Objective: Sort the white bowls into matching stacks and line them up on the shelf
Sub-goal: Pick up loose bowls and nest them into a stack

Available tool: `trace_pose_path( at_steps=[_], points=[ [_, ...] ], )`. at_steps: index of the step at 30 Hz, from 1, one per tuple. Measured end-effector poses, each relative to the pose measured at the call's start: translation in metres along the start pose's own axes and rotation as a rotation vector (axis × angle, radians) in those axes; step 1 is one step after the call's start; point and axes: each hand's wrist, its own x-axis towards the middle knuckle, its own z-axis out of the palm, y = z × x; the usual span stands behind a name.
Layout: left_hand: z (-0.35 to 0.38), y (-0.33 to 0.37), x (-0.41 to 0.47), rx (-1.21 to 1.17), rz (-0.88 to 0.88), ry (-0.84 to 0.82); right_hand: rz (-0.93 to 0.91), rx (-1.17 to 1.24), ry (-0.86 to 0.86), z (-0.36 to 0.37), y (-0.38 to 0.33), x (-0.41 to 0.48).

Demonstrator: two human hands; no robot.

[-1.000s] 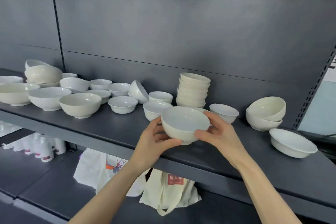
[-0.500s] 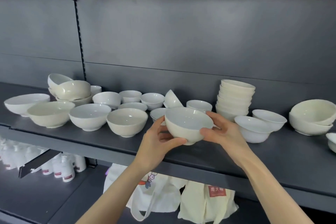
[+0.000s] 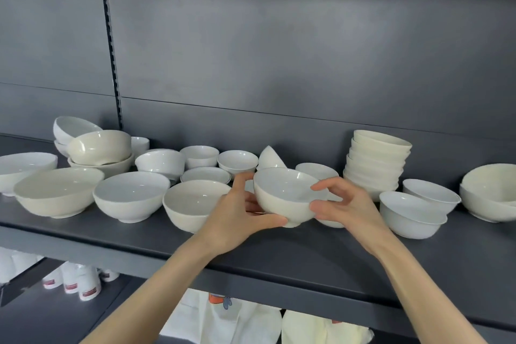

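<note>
I hold a white footed bowl (image 3: 284, 198) between both hands, just above the dark shelf (image 3: 307, 254) near its middle. My left hand (image 3: 243, 215) grips its left side and foot. My right hand (image 3: 343, 204) pinches the right rim with thumb and forefinger. Immediately left of it stands a cream bowl (image 3: 192, 204), the end of a front row with a white bowl (image 3: 131, 195) and a wide cream bowl (image 3: 58, 193). A tall stack of cream bowls (image 3: 377, 159) stands behind my right hand.
Several small white bowls (image 3: 237, 160) crowd the back of the shelf. Tilted cream bowls (image 3: 100, 148) pile up at back left. Two white bowls (image 3: 410, 212) and a cream pair (image 3: 491, 190) sit right. White bottles (image 3: 81, 285) and cloth bags (image 3: 237, 318) lie below.
Both hands have carried the bowl leftward along the shelf, from in front of the tall stack to beside the front-row cream bowl, and lower toward the shelf.
</note>
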Motion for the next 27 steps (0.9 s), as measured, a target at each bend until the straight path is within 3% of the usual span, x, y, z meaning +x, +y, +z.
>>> trace_pose_path(
  at_steps=[5,11,16,21,27],
  points=[
    [-0.005,-0.006,0.010,0.177,-0.033,-0.069,-0.005,-0.024,0.040,0.000,0.017,0.006],
    [-0.038,0.006,0.025,0.164,-0.010,-0.203,-0.026,-0.032,0.114,0.006,0.022,0.007],
    [-0.056,0.005,0.090,0.285,-0.018,-0.154,-0.010,-0.038,0.177,0.016,0.027,0.001],
    [-0.048,-0.023,0.153,0.479,0.032,-0.256,-0.015,-0.046,0.304,0.029,0.032,-0.015],
    [-0.042,-0.040,0.192,0.559,0.096,-0.333,-0.017,-0.055,0.334,0.035,0.033,-0.025]
  ],
)
